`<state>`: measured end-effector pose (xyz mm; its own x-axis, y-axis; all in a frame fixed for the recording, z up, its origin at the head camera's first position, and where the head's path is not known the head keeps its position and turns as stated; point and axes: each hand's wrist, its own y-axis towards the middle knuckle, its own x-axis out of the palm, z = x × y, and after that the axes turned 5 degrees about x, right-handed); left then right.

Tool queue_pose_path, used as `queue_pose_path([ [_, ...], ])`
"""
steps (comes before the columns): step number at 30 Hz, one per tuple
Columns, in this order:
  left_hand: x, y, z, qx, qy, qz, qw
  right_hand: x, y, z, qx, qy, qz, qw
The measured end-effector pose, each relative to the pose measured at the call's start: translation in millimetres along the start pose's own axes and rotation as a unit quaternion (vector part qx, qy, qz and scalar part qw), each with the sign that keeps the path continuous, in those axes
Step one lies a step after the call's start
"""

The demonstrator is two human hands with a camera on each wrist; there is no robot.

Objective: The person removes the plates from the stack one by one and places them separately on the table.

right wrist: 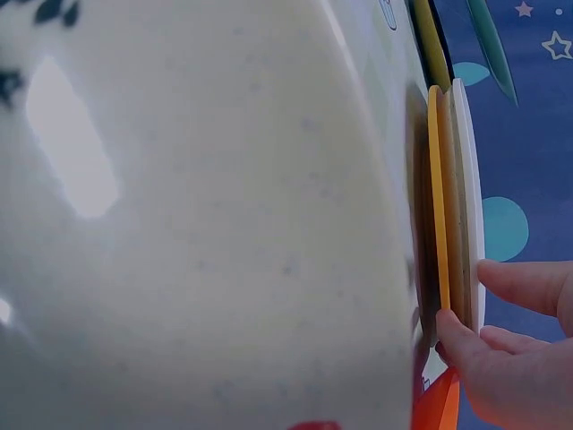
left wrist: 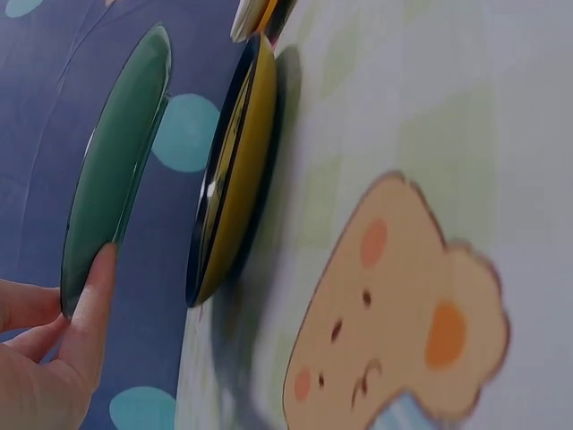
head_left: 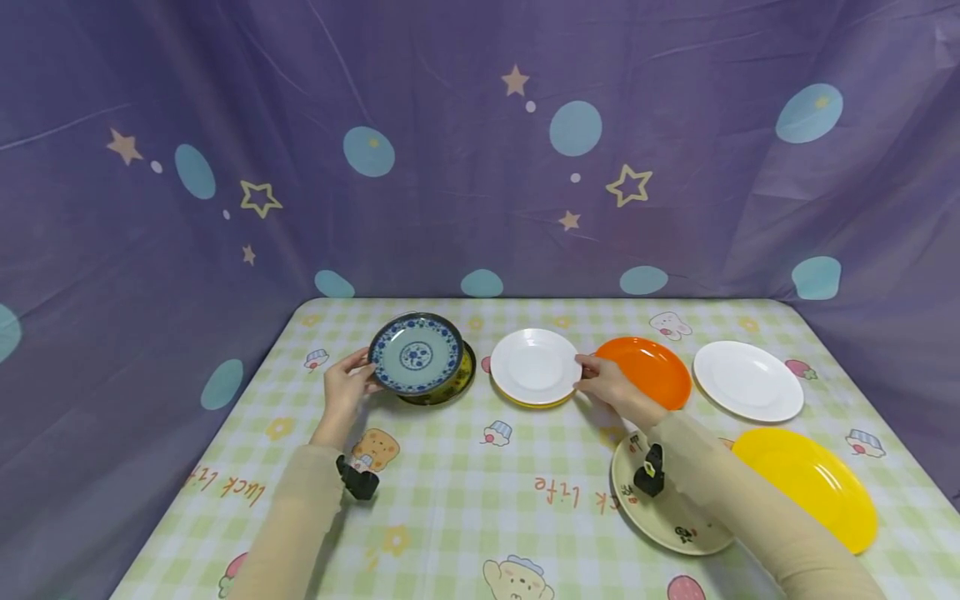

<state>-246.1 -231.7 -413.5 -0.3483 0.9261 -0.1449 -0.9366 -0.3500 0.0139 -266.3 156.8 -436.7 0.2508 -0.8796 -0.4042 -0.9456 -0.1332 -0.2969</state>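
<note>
Pinches blue-floral plate [head_left: 416, 355] in left hand [head_left: 347, 385] above yellow-patterned plate [head_left: 459, 382] and, three o'clock from there, white-topped plate stack [head_left: 536, 365] in right hand [head_left: 607, 383].

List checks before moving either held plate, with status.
1. Left hand grips blue plate: ok, pinched at the rim.
2. Blue plate clear of patterned plate below: ok, gap shows in left wrist view.
3. Right hand grips white plate: ok, pinched at the edge.
4. White plate apart from yellow-rimmed plate below: cannot tell, contact unclear.
5. Cream plate fully visible from head view: not ok, right sleeve hides part.
</note>
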Motion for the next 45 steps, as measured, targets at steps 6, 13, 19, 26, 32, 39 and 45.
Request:
queue_pose_path([
  [6, -12.8, 2.1, -3.4, -0.002, -0.01, 0.011, 0.9999, 0.3, -0.1, 0.8, 0.0, -0.004, 0.005, 1.0],
  [13, -28.3, 5.9, -8.0, 0.002, -0.015, 0.036, 0.9992, 0.8, -0.1, 0.2, 0.001, -0.002, 0.008, 1.0],
  [19, -40.6, 5.2, -6.5, -0.001, -0.007, 0.036, 0.9993, 0.9, 0.1, 0.5, 0.001, 0.0, 0.008, 1.0],
  [26, -54.0, 9.4, -12.4, 0.0, 0.003, 0.053, 0.9986, 0.5, -0.8, -0.3, 0.0, -0.003, 0.006, 1.0],
  [32, -66.0, 14.1, -24.0, 0.009, -0.038, 0.076, 0.9963, 0.8, 0.1, 1.3, -0.003, -0.001, 0.006, 1.0],
  [39, -75.9, 17.9, -27.4, -0.001, -0.048, 0.091, 0.9947, 0.6, -0.3, 0.7, -0.002, 0.006, 0.001, 1.0],
  [45, -81.1, 16.2, -22.3, -0.024, -0.022, 0.094, 0.995, 0.9, 3.6, 4.0, -0.009, -0.011, 0.005, 0.9999],
])
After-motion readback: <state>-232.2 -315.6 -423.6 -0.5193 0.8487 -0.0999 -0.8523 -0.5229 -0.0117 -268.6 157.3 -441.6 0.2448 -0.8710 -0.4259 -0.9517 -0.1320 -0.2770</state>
